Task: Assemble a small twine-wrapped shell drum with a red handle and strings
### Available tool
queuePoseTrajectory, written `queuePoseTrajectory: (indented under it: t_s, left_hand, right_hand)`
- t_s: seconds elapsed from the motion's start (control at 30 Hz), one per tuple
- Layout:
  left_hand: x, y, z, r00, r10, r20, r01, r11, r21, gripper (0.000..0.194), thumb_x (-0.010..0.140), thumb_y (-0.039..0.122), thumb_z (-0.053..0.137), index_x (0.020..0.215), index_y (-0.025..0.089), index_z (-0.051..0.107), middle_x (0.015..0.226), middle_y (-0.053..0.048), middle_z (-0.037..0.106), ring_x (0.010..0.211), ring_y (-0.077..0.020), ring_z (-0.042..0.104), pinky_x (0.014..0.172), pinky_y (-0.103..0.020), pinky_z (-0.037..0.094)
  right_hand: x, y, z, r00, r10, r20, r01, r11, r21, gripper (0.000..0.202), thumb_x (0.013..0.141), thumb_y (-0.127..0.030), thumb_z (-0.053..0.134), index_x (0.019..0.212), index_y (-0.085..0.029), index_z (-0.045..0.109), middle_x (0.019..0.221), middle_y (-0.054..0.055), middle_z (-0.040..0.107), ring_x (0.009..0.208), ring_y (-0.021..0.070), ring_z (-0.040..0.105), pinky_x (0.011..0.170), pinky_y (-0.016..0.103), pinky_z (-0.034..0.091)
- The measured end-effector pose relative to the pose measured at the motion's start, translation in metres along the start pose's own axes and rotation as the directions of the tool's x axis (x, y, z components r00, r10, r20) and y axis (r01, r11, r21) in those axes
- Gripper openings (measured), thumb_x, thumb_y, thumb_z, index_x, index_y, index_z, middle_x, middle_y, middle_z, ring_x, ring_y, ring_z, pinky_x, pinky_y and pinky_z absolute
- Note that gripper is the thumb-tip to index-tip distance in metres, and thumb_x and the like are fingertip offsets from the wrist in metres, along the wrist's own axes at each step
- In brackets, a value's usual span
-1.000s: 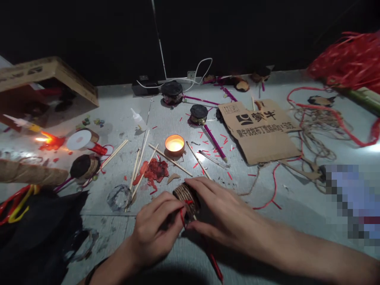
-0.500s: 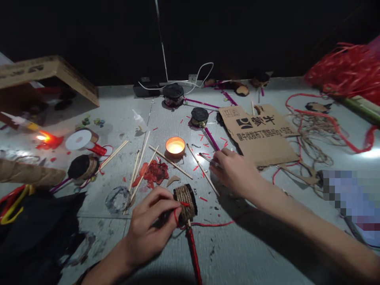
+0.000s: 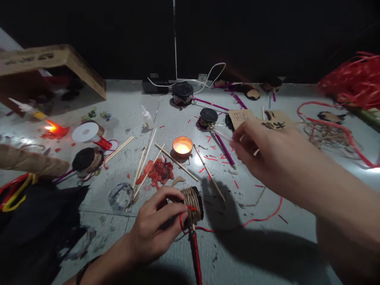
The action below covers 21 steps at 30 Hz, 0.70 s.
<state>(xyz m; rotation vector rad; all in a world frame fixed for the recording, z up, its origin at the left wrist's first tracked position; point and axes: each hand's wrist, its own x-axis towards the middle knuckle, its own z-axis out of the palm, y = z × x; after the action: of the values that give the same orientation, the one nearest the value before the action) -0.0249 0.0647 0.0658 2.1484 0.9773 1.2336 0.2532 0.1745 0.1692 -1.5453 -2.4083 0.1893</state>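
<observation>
My left hand (image 3: 160, 221) pinches a red cord against the side of a twine-wrapped drum (image 3: 191, 204) that has a red-wrapped handle (image 3: 195, 253). Raised over the table at the right, my right hand (image 3: 255, 146) has its fingers closed on a thin pale stick (image 3: 221, 133). The stick's far end points toward a small black-topped drum (image 3: 208, 118) with a purple handle (image 3: 225, 149). A lit candle in an orange cup (image 3: 182, 147) stands between the two drums. Red cord (image 3: 261, 217) trails rightward from the drum at my left hand.
Wooden sticks (image 3: 176, 161) and red wax (image 3: 160, 171) lie around the candle. At the left are a white spool (image 3: 86, 132), a glowing red piece (image 3: 55, 128) and a cardboard box (image 3: 86, 75). Cardboard (image 3: 240, 116) and tangled twine (image 3: 329, 132) lie to the right.
My right hand has lifted and moved right, and a pale stick now shows at its fingertips. My left hand keeps its pinch beside the drum. The whole view has shifted slightly.
</observation>
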Motion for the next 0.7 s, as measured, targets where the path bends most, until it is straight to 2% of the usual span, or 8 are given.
queuePoseTrajectory:
  t_s: [0.1,0.27,0.47,0.7]
  left_hand:
    - [-0.001,0.0,0.001,1.0,0.009,-0.01,-0.009,1.0,0.016,0.023,0.095,-0.001,0.066,0.111,0.013,0.073,0.113,-0.012,0.067,0.094,-0.0175,0.071,0.07,-0.025,0.063]
    - [-0.002,0.0,0.004,0.999,0.018,-0.028,-0.016,0.998,0.068,0.021,0.095,0.003,0.067,0.111,0.015,0.073,0.109,-0.011,0.07,0.089,-0.0182,0.074,0.066,-0.025,0.064]
    - [-0.004,0.001,0.004,0.998,0.006,-0.059,0.0,0.996,0.091,0.017,0.094,0.004,0.07,0.106,0.016,0.074,0.105,-0.009,0.073,0.083,-0.0169,0.075,0.068,-0.027,0.066]
    - [-0.003,0.004,0.001,0.999,0.016,-0.044,-0.011,0.993,0.113,0.016,0.094,0.003,0.07,0.104,0.015,0.074,0.099,-0.008,0.074,0.085,-0.0164,0.075,0.073,-0.027,0.065]
  right_hand:
    - [0.023,-0.017,0.007,0.997,-0.066,-0.042,0.065,0.998,-0.023,0.013,0.101,-0.028,0.056,0.103,-0.023,0.068,0.07,0.004,0.068,0.059,0.0209,0.058,0.06,0.035,0.034]
    - [0.048,-0.031,0.037,0.994,-0.106,-0.01,0.107,0.994,0.028,0.018,0.099,-0.017,0.055,0.106,-0.017,0.072,0.079,0.006,0.073,0.065,0.0187,0.059,0.061,0.033,0.034]
    - [0.054,-0.029,0.055,0.994,-0.033,0.105,0.031,0.999,0.02,0.018,0.1,-0.018,0.058,0.107,-0.018,0.074,0.086,0.008,0.076,0.07,0.0198,0.062,0.06,0.032,0.03]
    - [0.056,-0.026,0.06,0.989,0.013,0.148,-0.017,1.0,0.026,0.016,0.1,-0.02,0.061,0.106,-0.018,0.075,0.08,0.007,0.075,0.069,0.0198,0.061,0.059,0.033,0.028]
